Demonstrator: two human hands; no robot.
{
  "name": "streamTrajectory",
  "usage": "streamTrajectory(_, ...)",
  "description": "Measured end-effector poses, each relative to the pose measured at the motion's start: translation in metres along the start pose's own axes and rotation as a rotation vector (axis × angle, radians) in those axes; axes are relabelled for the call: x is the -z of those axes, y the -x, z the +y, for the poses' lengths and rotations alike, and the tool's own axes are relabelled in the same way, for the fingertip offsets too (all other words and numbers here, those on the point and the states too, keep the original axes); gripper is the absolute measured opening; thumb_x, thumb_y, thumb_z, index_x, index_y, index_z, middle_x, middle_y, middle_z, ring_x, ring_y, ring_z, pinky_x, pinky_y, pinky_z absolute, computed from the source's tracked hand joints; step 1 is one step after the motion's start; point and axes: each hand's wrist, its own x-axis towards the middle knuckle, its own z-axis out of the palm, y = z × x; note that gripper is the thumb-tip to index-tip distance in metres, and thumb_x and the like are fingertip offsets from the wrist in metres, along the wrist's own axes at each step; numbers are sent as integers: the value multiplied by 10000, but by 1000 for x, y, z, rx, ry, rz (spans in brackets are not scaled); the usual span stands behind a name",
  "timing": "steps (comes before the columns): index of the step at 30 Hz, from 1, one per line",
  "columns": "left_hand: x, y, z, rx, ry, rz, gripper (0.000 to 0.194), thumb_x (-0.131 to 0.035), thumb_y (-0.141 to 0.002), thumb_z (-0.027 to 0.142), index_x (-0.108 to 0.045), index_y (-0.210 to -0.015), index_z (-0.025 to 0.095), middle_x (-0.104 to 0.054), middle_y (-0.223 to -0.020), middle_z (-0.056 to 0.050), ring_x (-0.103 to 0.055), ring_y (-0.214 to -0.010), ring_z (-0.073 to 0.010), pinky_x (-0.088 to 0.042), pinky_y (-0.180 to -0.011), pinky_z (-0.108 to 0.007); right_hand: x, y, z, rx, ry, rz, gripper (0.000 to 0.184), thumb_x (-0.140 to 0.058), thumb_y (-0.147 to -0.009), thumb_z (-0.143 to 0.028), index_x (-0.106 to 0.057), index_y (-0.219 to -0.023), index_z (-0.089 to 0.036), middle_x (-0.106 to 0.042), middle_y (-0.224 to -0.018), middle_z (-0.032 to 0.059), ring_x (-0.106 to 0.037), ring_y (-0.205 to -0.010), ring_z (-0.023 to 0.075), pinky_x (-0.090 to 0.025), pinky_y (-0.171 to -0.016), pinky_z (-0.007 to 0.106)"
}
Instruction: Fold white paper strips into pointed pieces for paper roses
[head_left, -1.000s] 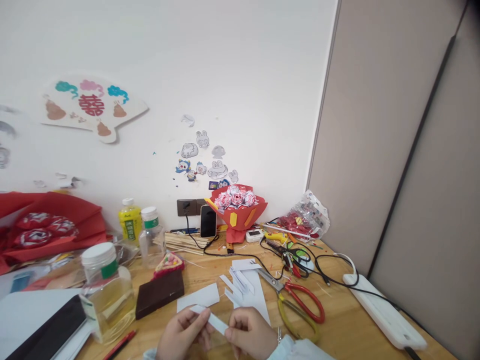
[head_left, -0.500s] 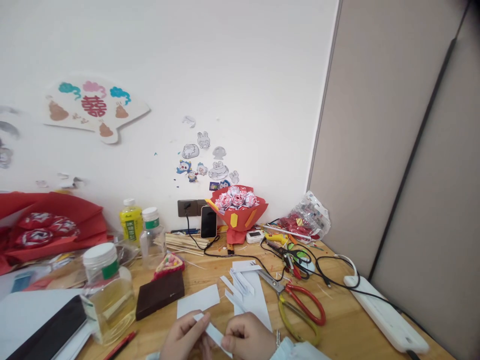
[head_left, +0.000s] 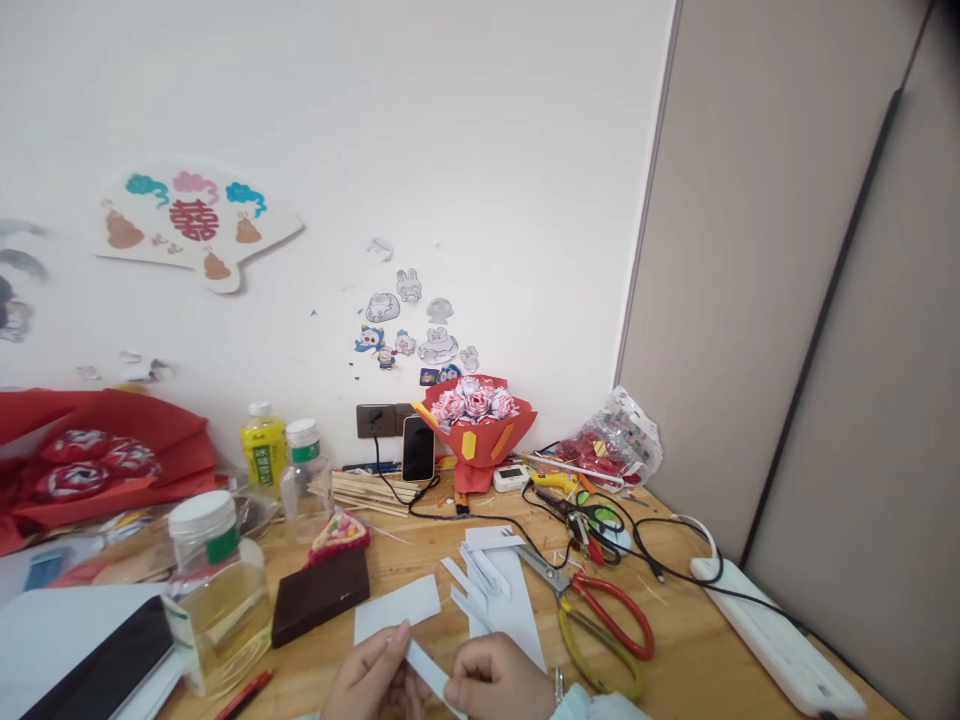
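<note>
A narrow white paper strip (head_left: 429, 673) runs slantwise between my two hands near the table's front edge. My left hand (head_left: 373, 672) pinches its upper end between thumb and fingers. Closed around the lower end, my right hand (head_left: 499, 678) grips the strip with thumb against curled fingers. Just beyond the hands lie a white paper piece (head_left: 397, 607) and a larger white sheet (head_left: 517, 610), with several folded paper strips (head_left: 480, 575) on top of it. Large scissors (head_left: 600, 625) with one red and one yellow handle rest to the right of my right hand.
A jar of yellowish liquid (head_left: 217, 600), a dark brown box (head_left: 321, 597) and a red pen (head_left: 245, 694) lie to the left. Toward the wall stand a red paper bouquet (head_left: 478, 440) and a phone (head_left: 418, 448). A white power strip (head_left: 776, 632) with cables lies at right.
My left thumb has shifted slightly on the strip and now covers its upper tip. The whole view has moved a little; the items on the table stay in place.
</note>
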Motion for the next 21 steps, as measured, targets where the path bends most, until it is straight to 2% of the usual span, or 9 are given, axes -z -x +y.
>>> streamTrajectory(7, -1, 1, 1, 19, 51, 2, 456, -536, -559, 604, -526, -479, 156, -549, -328, -25, -497, -264, -149, -366, -281, -222, 0, 1, -6, 25, 1, -17, 417, -482, -645, -566, -449, -562, -159, -395, -401, -66, -344, -348, 47, -221, -331, 163)
streamTrajectory(13, 0, 0, 1, -5, 21, 58, 457, -548, -536, 614, -529, -493, 159, -546, -326, -16, -490, -264, -145, -359, -285, -220, 1, -2, -3, 9, 17, -32, 454, -475, -619, -608, -451, -565, -158, -395, -411, -65, -341, -357, 48, -226, -346, 169)
streamTrajectory(21, 2, 0, 0, -4, 55, 30, 430, -548, -556, 596, -532, -531, 168, -533, -309, -1, -486, -260, -144, -358, -276, -218, 1, -1, -4, 27, 20, -20, 439, -479, -637, -583, -457, -555, -152, -401, -408, -61, -349, -356, 47, -218, -339, 166)
